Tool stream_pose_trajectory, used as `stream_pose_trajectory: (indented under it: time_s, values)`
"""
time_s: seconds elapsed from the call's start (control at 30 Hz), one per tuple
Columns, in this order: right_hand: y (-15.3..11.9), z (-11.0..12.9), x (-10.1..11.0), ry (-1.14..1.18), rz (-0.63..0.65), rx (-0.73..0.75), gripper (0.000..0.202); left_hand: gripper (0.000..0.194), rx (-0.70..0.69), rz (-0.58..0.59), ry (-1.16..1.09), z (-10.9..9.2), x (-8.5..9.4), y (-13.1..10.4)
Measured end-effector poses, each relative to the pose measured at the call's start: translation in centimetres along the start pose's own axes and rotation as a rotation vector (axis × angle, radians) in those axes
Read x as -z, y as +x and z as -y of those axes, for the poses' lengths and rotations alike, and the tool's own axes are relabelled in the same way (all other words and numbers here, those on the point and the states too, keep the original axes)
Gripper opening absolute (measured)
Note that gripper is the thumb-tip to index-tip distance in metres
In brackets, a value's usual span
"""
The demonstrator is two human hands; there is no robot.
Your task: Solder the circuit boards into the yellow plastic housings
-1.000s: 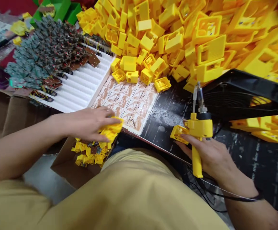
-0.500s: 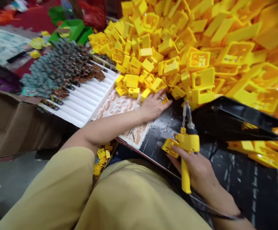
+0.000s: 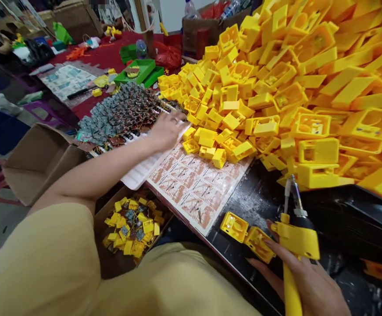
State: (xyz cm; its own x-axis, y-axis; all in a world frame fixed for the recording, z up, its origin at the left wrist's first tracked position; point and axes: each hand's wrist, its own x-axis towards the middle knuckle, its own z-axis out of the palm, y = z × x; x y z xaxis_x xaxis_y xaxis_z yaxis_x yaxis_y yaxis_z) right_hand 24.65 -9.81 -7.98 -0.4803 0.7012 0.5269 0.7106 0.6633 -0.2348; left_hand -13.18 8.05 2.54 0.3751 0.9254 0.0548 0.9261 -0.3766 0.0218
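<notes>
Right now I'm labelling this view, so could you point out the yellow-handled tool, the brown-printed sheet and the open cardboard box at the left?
Yellow-handled tool [image 3: 299, 240]: head view, on its yellow body.
Brown-printed sheet [image 3: 194, 186]: head view, near its middle.
Open cardboard box [image 3: 34, 153]: head view, on its inner wall.

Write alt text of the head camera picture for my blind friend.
A person's right hand holds a yellow gun-shaped tool beside two small open cases, while the left hand reaches over a white tray by a grey pile. A big heap of yellow cases lies behind; a cardboard box holds more pieces.
</notes>
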Motion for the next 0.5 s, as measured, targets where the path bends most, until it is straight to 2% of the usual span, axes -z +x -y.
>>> stream_pose_trajectory:
  time_s: [0.03,0.07,0.13,0.23,0.3,0.37,0.43,0.5]
  values:
    - [0.1,-0.1,-0.3,-0.008,0.008,0.009,0.037,0.045,0.148,0.062,0.062,2.3,0.6,0.7]
    - [0.2,-0.2,-0.5,-0.007,0.021,0.037,0.038,0.041,0.193,0.087,0.071,4.3,1.1,1.1]
    - [0.7,-0.2,-1.0,0.021,0.056,0.088,0.040,0.028,0.248,0.049,0.061,6.7,1.8,1.1]
    - [1.7,0.2,-1.5,0.044,0.061,0.102,0.042,0.024,0.351,-0.120,0.010,7.6,2.3,-0.7]
    - [2.3,0.6,-1.7,0.051,0.057,0.090,0.041,0.034,0.422,-0.217,-0.047,7.5,2.2,-2.2]
    - [2.9,1.1,-2.1,0.047,0.040,0.097,0.039,0.049,0.420,-0.270,-0.196,7.8,1.9,-3.2]
    - [3.5,1.6,-2.4,0.036,0.012,0.122,0.037,0.064,0.408,-0.310,-0.398,8.4,1.4,-3.2]
    - [3.9,1.9,-2.6,0.022,-0.010,0.147,0.037,0.077,0.443,-0.428,-0.595,9.2,1.2,-2.4]
